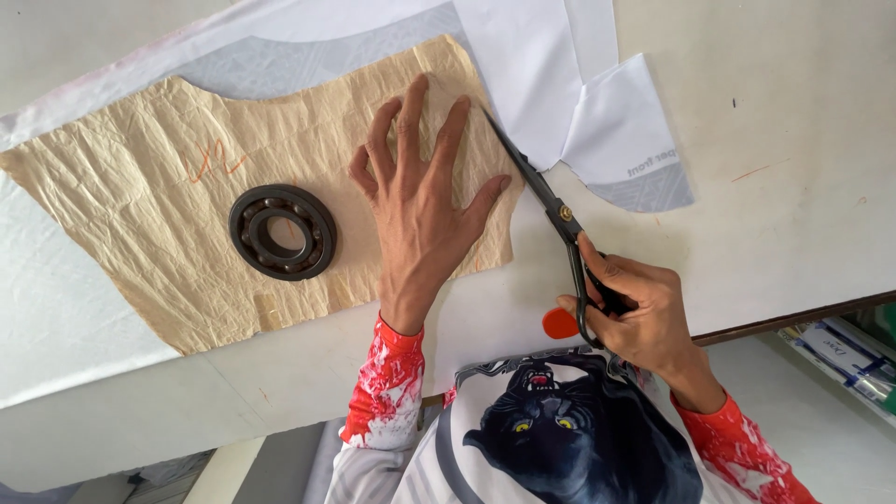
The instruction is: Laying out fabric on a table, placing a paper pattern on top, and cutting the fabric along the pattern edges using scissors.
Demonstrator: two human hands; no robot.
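A crumpled tan paper pattern [187, 224] is spread flat over white fabric [523, 65] on a pale table [775, 187], filling the left and centre of the frame. It is pinned in two ways: a dark ring-shaped bearing [283, 231] is set on it as a weight, left of centre, and the left hand [425, 219] is pressed down on its right part, fingers spread wide and flat, gripping nothing. The pressure seems meant to keep paper and cloth from sliding along the edge being cut.

Black scissors [551, 205] are held in the right hand [635, 313] at the centre right, the fingers closed through and around the handle loops. The blades are laid just beside the pattern's right edge, pointing toward the upper centre of the frame, where the white fabric is already parted into a loose flap [625, 140]. The blade tips are seen close beside the left index finger, apparently not touching it. An orange round object [560, 323], possibly chalk, is seen under the right hand.
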